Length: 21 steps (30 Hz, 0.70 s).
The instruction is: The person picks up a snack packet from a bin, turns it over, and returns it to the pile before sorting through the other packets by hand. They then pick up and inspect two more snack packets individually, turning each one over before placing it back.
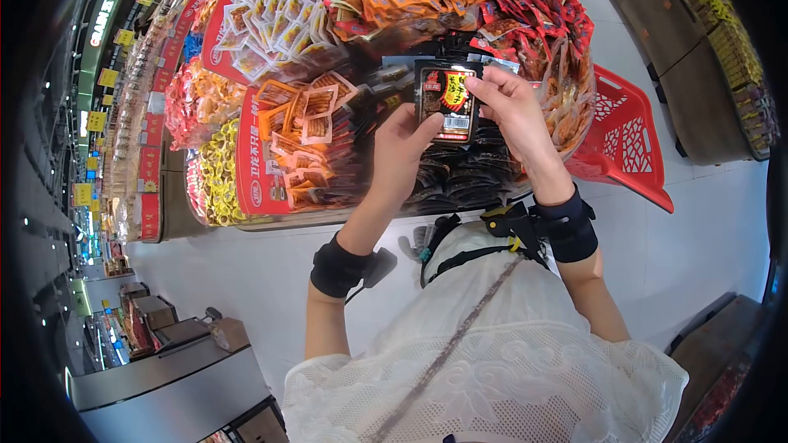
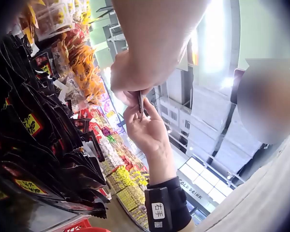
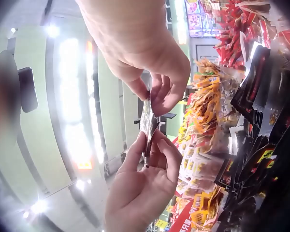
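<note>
A small black snack packet [image 1: 444, 127] with a yellow and red label is held up in front of the person, its printed side toward the head camera. The left hand [image 1: 397, 152] pinches its lower left edge, thumb on the front. At the upper right edge, the right hand [image 1: 515, 111] pinches it between thumb and fingers. In the right wrist view the packet [image 3: 148, 126] appears edge-on and thin between both hands. Just beneath, a pile of similar black packets [image 1: 464, 176] fills part of the display bin.
Orange snack packets [image 1: 304, 143] lie left of the black pile, with red packets [image 1: 533, 4] farther back on the right. A red shopping basket [image 1: 628, 135] stands right of the bin. Shelving [image 1: 706, 57] lines the far right.
</note>
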Motion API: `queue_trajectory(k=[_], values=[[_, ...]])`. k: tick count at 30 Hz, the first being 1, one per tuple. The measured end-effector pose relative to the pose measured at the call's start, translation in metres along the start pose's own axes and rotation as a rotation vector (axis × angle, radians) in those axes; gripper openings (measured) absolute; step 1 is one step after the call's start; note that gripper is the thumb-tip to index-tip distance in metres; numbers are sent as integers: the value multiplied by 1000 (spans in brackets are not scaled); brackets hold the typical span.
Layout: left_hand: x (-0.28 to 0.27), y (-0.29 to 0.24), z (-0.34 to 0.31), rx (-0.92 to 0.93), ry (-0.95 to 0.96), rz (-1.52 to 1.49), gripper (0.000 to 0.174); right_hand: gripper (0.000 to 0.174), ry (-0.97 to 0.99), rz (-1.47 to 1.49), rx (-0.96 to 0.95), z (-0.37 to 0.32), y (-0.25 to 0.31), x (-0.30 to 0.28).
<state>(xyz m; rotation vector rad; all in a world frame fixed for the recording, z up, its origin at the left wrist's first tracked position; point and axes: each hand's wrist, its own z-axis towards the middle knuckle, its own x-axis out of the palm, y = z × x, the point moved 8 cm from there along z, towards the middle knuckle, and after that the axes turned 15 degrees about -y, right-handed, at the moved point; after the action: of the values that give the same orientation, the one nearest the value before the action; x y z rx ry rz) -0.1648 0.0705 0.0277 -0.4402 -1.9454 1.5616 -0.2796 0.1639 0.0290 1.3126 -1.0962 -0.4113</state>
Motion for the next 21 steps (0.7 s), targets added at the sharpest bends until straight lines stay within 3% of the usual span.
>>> queue_trajectory(k=[8, 21], values=[[-6, 9, -8, -158, -1, -250, 18, 12, -9, 29, 67, -3, -8, -4], [-6, 18, -11, -142, 68, -213, 21, 12, 44, 137, 132, -9, -10, -3]])
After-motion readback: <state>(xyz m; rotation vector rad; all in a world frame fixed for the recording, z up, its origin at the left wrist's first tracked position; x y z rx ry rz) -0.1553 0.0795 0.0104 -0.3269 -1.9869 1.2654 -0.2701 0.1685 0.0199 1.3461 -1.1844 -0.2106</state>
